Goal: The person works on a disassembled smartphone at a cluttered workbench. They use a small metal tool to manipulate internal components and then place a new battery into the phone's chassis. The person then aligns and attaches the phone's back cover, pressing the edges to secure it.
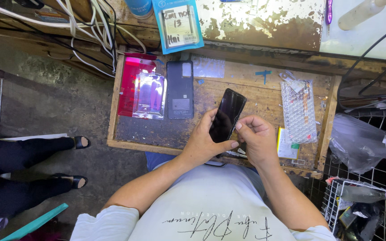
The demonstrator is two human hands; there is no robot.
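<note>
Black and glossy, the phone (227, 115) is held tilted over the wooden tray (211, 96), its long axis running from the lower left near the body up to the far right. Left hand (204, 143) cups its lower end, thumb along the near edge. Right hand (256, 138) sits just right of it, fingers curled, fingertips pinching at the phone's right edge. A dark back cover (180, 89) lies flat to the left.

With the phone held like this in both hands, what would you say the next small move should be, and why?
Probably pull the right hand gently away along the phone's edge. The left hand already steadies the dark phone, tilted above the wooden tray, and the right fingertips pinch at its lower right edge, as if gripping a film or tab, though that is too small to see.
</note>
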